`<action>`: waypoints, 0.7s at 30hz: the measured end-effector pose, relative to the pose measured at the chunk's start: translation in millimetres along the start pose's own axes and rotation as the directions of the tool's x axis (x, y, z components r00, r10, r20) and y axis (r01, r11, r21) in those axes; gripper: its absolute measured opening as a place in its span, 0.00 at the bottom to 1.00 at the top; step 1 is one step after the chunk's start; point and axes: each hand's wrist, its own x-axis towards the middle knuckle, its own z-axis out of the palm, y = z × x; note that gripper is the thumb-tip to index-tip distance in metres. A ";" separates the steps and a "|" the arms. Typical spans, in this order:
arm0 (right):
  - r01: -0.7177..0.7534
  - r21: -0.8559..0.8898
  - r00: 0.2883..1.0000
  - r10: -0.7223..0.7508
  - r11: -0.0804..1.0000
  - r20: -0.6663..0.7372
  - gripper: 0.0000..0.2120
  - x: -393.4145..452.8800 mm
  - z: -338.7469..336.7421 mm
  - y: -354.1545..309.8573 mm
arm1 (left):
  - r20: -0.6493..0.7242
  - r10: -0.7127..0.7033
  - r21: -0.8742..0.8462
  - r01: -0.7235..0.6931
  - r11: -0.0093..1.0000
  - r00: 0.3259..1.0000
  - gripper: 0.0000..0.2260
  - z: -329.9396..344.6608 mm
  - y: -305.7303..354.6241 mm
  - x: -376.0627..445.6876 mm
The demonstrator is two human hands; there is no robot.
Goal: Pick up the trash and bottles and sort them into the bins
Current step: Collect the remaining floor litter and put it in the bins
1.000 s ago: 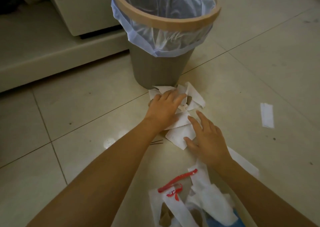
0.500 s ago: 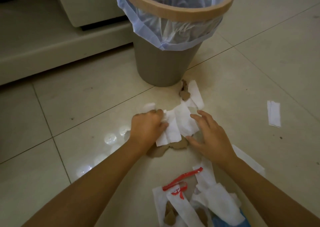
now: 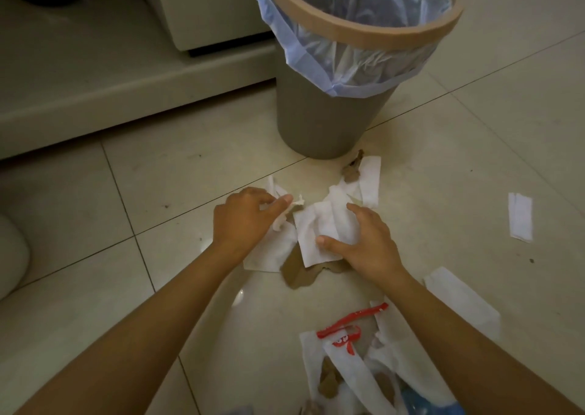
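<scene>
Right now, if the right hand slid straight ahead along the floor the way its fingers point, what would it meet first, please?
The right hand already rests on a white tissue. Going on up-left, it would probably push that tissue into the crumpled tissue gripped by the left hand, though depth is hard to judge.

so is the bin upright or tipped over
Upright: the grey bin stands on its base on the tiled floor, its lined rim facing up.

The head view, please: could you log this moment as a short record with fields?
left hand: left hand grips crumpled white tissue
right hand: right hand pinches white paper sheet
bin: lined bin upright beyond the pile
floor: brown scrap and a separate white strip at right
</scene>
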 end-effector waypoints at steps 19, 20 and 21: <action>0.047 0.032 0.996 -0.044 0.998 -0.082 0.26 -28.9 19.7 -25.6 | 0.114 0.387 0.455 -0.394 0.798 0.915 0.10 -4.8 -37.5 -43.7; 0.064 0.048 0.994 -0.059 0.997 -0.097 0.24 -30.3 18.2 -25.7 | 0.121 0.421 0.479 -0.424 0.768 0.899 0.11 -7.1 -39.4 -45.0; 0.088 0.066 0.991 -0.080 0.994 -0.111 0.22 -32.2 16.3 -26.5 | 0.132 0.452 0.503 -0.452 0.736 0.882 0.12 -10.5 -40.8 -46.7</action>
